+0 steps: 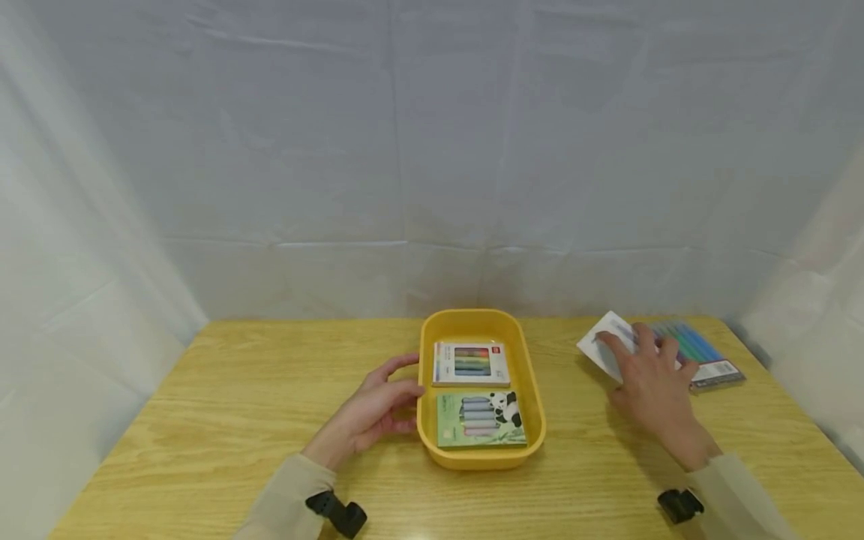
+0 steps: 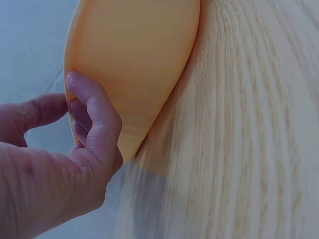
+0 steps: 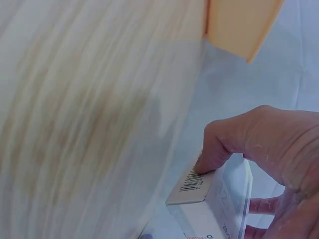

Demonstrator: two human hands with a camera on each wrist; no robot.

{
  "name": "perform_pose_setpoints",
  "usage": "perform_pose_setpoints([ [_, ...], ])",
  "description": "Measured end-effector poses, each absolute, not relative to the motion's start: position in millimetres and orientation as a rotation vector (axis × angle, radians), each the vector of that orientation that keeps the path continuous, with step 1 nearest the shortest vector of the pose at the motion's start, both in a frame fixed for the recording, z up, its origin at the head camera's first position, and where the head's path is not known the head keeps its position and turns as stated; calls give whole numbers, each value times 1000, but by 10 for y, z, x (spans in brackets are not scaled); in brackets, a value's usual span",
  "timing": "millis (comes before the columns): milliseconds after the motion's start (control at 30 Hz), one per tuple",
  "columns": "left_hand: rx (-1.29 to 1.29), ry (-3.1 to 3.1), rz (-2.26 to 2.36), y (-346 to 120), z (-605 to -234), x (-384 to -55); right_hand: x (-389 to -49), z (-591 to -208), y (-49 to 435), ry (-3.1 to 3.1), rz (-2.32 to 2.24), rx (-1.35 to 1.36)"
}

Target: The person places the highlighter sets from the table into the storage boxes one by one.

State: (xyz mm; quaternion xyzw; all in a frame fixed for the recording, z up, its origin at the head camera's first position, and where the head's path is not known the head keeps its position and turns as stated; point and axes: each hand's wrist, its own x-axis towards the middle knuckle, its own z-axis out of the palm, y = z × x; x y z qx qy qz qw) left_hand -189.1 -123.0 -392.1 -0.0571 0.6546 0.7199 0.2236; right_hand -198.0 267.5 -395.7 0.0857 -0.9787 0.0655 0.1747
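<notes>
A yellow plastic basket (image 1: 479, 459) stands at the middle of the table. In it lie a white box of coloured pens or crayons (image 1: 471, 364) and a green box with a panda picture (image 1: 481, 420). My left hand (image 1: 378, 409) grips the basket's left rim; the left wrist view shows curled fingers at the yellow wall (image 2: 134, 55). To the right, my right hand (image 1: 651, 382) holds a white box (image 1: 601, 345), tilted, with a barcode on one end (image 3: 192, 181). My thumb presses near that barcode. How far the box is off the table I cannot tell.
Beside and partly behind my right hand lies a clear packet of blue, green and purple pens (image 1: 702, 349) on the wooden table (image 1: 270, 390). Pale sheeting (image 1: 432, 187) hangs behind the table and at both sides.
</notes>
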Motion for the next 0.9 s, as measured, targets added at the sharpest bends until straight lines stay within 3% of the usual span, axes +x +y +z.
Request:
perform_pose_setpoints([
  [900, -161, 1792, 1996, -1235, -3922, -1885, -1804, -3686, 2335, -2705, 356, 318],
])
